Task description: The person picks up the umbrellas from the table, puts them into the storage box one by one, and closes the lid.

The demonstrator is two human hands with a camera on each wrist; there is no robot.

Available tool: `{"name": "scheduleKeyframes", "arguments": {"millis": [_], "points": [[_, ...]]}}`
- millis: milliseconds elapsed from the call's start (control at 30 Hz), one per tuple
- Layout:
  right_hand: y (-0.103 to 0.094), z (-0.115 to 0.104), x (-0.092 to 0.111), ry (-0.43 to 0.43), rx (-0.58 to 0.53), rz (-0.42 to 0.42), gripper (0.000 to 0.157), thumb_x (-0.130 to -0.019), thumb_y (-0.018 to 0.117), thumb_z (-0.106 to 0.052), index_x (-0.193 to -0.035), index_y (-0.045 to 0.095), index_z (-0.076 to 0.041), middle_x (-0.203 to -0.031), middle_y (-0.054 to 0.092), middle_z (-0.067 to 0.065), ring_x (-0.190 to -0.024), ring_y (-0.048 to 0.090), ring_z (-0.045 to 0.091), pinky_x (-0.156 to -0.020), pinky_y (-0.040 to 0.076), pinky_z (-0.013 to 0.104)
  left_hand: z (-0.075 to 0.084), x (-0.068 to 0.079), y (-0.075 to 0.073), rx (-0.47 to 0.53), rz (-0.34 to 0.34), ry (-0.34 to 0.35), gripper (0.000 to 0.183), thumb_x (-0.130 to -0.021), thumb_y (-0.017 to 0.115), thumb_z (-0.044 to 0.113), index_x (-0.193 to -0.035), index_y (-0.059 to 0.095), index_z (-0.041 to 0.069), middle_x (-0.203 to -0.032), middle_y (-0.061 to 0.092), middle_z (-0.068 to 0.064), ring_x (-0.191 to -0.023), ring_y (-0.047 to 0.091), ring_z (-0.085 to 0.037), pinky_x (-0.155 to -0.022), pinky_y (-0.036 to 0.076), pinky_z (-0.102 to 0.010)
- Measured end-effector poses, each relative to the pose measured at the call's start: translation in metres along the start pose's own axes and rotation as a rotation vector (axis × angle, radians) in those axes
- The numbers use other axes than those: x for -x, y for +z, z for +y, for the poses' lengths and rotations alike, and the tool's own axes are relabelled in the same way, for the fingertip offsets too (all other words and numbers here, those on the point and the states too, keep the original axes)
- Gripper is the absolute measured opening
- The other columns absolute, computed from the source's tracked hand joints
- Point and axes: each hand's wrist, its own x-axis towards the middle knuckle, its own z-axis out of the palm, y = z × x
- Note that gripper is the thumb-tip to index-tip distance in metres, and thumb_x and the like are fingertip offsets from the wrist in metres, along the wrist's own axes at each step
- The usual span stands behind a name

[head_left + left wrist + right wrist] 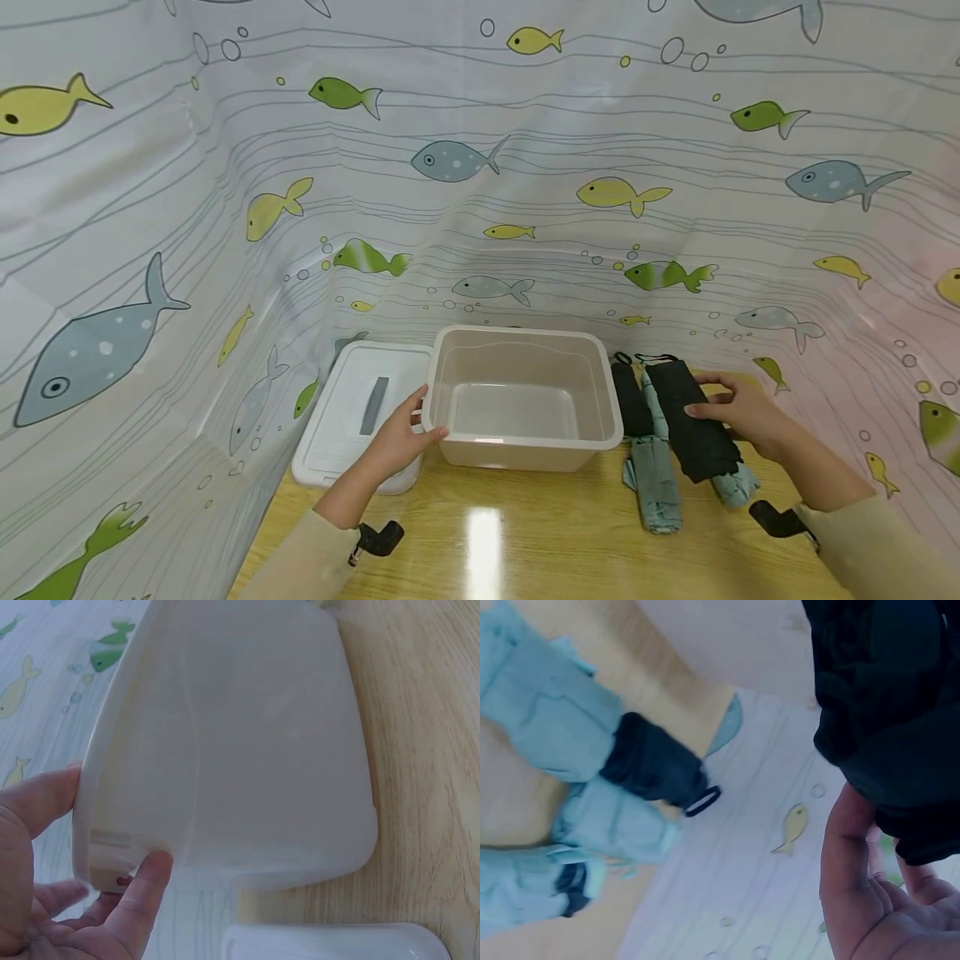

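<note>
Head view: so there's a cream plastic bin (517, 457) sitting right around the lower middle of the frame, on a yellow wood-grain table (562, 517). The left hand (397, 437) has it by the left rim, thumb near the front corner, and the left wrist view backs that up, with fingers hooked round the lip. The right hand (738, 408) is well apart from it, over at the lower right, pinching a black fabric bundle (693, 421) between thumb and fingers. That bundle sits at a slant over some teal cloth in the head view; in the right wrist view it's big and dark in the upper right, and honestly I can't tell if it's fully clear of the stuff below. Just left of it there's a teal roll (656, 483) pointing down the frame, a darker roll (632, 400) with a little loop right beside the bin, and another teal bundle (735, 485) poking out at the lower right. Left of the bin is a white lid (330, 442) with a grey strip (374, 406) on it. Behind it all, a fish-print sheet (525, 108) fills the upper frame. Each wrist has a black gadget (382, 539) by the sleeve.
</note>
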Motion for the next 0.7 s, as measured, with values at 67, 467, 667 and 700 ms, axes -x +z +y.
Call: {"name": "scheduleKeyframes", "arguments": {"millis": [67,467,667,700], "points": [[0.001,-0.011,-0.003,-0.01,0.015,-0.009,0.082,-0.094,0.072,-0.029,-0.154,0.024,0.001,-0.14,0.036,0.039,-0.112,0.058,0.038,-0.091,0.052,0.057,-0.001,0.0,0.0,-0.003,0.0,0.004,0.092,-0.09,0.078,0.024,-0.158,0.021,-0.002,-0.145,0.044,-0.028,-0.127,0.051,-0.044,-0.09,0.055,-0.045],[0.01,-0.076,-0.029,-0.027,0.016,-0.124,0.082,-0.094,0.072,-0.027,-0.155,0.024,-0.002,-0.142,0.038,0.032,-0.12,0.053,0.04,-0.094,0.05,0.058,-0.002,-0.001,0.001,0.002,0.003,0.007,0.092,-0.089,0.079,0.025,-0.158,0.022,0.0,-0.144,0.046,-0.026,-0.126,0.052,-0.043,-0.09,0.055,-0.045],[0.021,-0.107,-0.041,-0.042,0.024,-0.167,0.082,-0.092,0.073,-0.024,-0.155,0.026,-0.003,-0.135,0.047,0.027,-0.106,0.062,0.031,-0.089,0.054,0.052,-0.002,0.0,0.0,-0.004,0.008,0.007,0.093,-0.089,0.079,0.027,-0.157,0.023,0.0,-0.143,0.046,-0.026,-0.125,0.053,-0.044,-0.089,0.055,-0.046],[0.024,-0.111,-0.043,-0.041,0.023,-0.175,0.081,-0.092,0.074,-0.024,-0.155,0.027,-0.004,-0.133,0.049,0.027,-0.102,0.064,0.029,-0.088,0.055,0.051,-0.002,0.0,0.0,-0.006,0.01,0.007,0.093,-0.089,0.079,0.027,-0.157,0.023,0.0,-0.143,0.046,-0.026,-0.125,0.053,-0.044,-0.089,0.055,-0.046]]}}
